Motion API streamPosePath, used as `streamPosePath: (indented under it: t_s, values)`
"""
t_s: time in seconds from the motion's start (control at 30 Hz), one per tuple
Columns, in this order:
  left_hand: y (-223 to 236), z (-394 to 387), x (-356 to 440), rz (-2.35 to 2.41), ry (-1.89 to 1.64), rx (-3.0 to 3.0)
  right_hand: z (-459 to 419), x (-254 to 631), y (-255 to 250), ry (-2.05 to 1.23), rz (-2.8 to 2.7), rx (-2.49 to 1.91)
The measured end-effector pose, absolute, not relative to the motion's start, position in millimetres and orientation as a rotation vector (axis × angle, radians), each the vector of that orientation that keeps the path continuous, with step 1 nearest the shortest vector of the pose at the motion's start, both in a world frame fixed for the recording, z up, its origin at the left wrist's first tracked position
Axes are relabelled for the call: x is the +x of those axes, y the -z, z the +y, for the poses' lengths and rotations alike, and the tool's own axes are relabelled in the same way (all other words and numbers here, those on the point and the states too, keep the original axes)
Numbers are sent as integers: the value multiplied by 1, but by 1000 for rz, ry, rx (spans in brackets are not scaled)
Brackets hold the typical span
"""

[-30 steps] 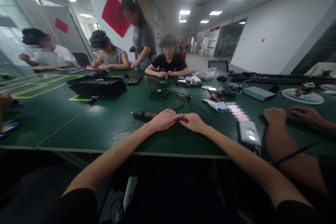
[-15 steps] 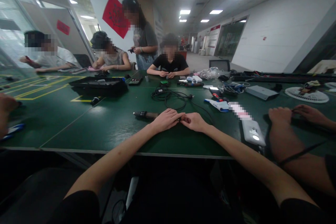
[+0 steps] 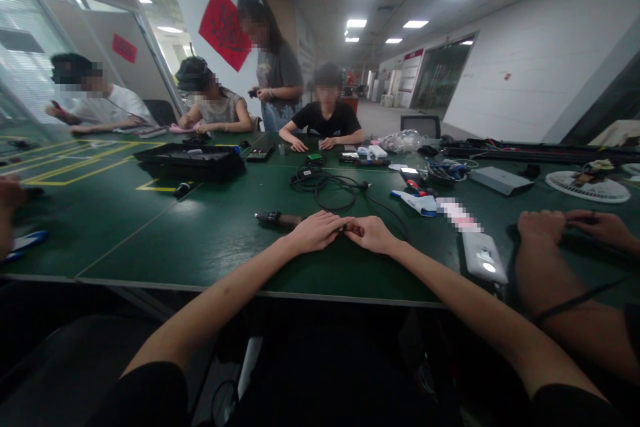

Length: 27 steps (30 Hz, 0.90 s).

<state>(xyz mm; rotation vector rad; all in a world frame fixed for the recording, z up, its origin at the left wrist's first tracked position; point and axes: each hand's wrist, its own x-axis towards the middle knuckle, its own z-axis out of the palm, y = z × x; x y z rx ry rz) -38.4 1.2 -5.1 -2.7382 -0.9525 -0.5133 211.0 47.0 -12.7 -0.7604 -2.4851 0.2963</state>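
Observation:
My left hand [image 3: 320, 230] lies palm down with its fingers closed over the rear of an electric screwdriver [image 3: 280, 219], a dark, slim tool whose tip points left on the green table. My right hand [image 3: 373, 235] is closed in a pinch at the left fingertips. A small dark piece [image 3: 343, 229] shows between the two hands; most of it is hidden by fingers. Just behind them lies a coiled black cable [image 3: 336, 204] with a plug, and a thin length of it runs down beside my right hand.
A black tray [image 3: 193, 163] stands at left. To the right lie a blue-and-white packet [image 3: 417, 203], a white device [image 3: 484, 256] and a white round grille [image 3: 587, 187]. A co-worker's hands [image 3: 543, 225] are close on my right; another hand [image 3: 10, 197] is at far left. Several people are across the table.
My hands keep nearly the same pose and place. The view has shifted slightly. Across the table, the seated person's hands have moved apart.

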Motion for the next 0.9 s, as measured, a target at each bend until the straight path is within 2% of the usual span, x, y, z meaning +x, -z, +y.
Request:
streamPosePath:
  t_s: [0.9]
  values:
    - [3, 1, -36, -988, 497, -2709, 44, 212, 8, -312, -2498, -769]
